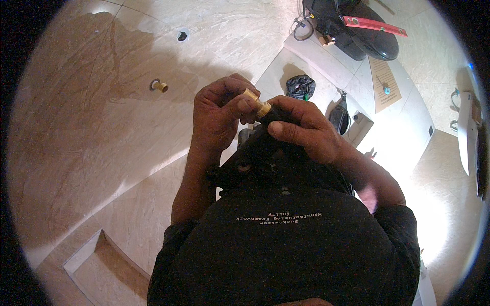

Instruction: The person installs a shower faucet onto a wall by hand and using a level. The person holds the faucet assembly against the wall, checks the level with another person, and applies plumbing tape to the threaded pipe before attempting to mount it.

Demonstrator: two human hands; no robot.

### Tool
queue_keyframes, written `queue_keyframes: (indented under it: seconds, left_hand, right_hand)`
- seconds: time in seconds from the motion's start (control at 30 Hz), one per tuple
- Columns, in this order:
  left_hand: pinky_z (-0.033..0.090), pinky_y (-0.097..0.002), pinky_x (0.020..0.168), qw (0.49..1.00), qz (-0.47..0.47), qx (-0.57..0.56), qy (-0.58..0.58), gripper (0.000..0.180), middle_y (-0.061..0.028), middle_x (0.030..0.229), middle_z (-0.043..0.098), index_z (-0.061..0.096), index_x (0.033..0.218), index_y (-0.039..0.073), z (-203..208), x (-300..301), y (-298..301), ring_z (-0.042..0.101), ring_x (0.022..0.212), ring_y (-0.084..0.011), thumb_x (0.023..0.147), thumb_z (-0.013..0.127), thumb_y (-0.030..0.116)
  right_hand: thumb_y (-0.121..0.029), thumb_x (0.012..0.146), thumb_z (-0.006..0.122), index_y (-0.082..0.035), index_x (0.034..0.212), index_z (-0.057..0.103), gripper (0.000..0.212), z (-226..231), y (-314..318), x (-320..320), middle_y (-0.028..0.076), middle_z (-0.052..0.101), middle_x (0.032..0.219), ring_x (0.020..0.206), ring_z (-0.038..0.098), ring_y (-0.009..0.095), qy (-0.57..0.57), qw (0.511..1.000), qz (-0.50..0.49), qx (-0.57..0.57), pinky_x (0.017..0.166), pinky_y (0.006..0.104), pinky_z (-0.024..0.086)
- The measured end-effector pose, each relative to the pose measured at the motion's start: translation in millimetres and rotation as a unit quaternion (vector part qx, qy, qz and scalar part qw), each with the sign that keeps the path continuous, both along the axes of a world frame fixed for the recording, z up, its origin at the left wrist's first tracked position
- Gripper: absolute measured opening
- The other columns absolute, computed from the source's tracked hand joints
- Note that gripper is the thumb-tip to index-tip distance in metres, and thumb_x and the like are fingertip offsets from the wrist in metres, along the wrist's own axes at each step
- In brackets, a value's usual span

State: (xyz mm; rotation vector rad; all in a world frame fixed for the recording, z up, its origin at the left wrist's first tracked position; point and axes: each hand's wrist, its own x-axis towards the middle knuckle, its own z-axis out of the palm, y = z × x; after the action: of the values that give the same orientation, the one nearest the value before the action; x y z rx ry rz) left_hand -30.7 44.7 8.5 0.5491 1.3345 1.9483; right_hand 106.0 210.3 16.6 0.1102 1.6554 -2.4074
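open gap between left hand (220,113) and brass wall fitting (162,87), black bag (300,86) beyond right hand (308,126), brass piece (263,108) bridging the hands' gap, dark shirt (286,250) blocking below

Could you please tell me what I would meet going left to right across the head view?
Brass stub, round hole, left hand, held brass fitting, right hand, red spirit level, white object near the rim.

The person's black short-sleeved T-shirt (280,260) bore small white lettering (279,218); left hand (217,112) and right hand (311,127) were bare.
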Motion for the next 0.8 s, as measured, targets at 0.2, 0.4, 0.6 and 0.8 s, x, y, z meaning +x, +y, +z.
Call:
queue_keyframes:
  seconds: [0.2,0.4,0.6,0.8]
  left_hand:
    - [0.053,-0.0251,0.057,1.0,0.0,-0.007,-0.002,0.022,-0.0092,0.088,0.068,0.068,0.089,0.001,-0.6,-3.2,0.1,0.064,0.072,-0.0124,0.081,0.081,0.016]
    - [0.052,-0.025,0.056,1.0,0.01,-0.014,0.019,0.02,-0.0091,0.089,0.068,0.068,0.09,0.001,-0.8,-6.3,1.2,0.064,0.072,-0.0122,0.083,0.08,0.015]
    - [0.05,-0.0246,0.055,1.0,0.005,-0.008,0.014,0.021,-0.0089,0.088,0.068,0.068,0.092,0.0,-0.8,-9.2,3.3,0.063,0.071,-0.0116,0.083,0.079,0.016]
    - [0.05,-0.0245,0.054,1.0,-0.001,-0.019,0.019,0.022,-0.0092,0.088,0.068,0.069,0.092,0.0,-0.2,-12.1,2.9,0.063,0.07,-0.0115,0.083,0.08,0.016]
  right_hand:
    - [-0.034,0.094,0.063,0.002,0.122,0.059,0.045,0.2,0.2,-3.2,0.009,0.064,0.105,0.099,0.058,0.017,-0.002,1.0,-0.005,-0.002,0.091,0.0332,0.044]
    - [-0.036,0.094,0.062,0.002,0.122,0.059,0.046,-0.7,1.0,-7.3,0.01,0.065,0.105,0.1,0.058,0.018,-0.004,1.0,-0.004,0.015,0.092,0.0338,0.044]
    - [-0.035,0.096,0.063,0.0,0.112,0.06,0.038,-4.7,2.3,-9.4,0.006,0.063,0.091,0.09,0.056,0.014,0.033,0.998,-0.025,0.041,0.081,0.0324,0.047]
    - [-0.037,0.095,0.061,0.001,0.12,0.058,0.045,1.0,3.8,-10.9,0.009,0.063,0.099,0.094,0.057,0.016,0.005,0.999,-0.009,0.034,0.085,0.0327,0.044]
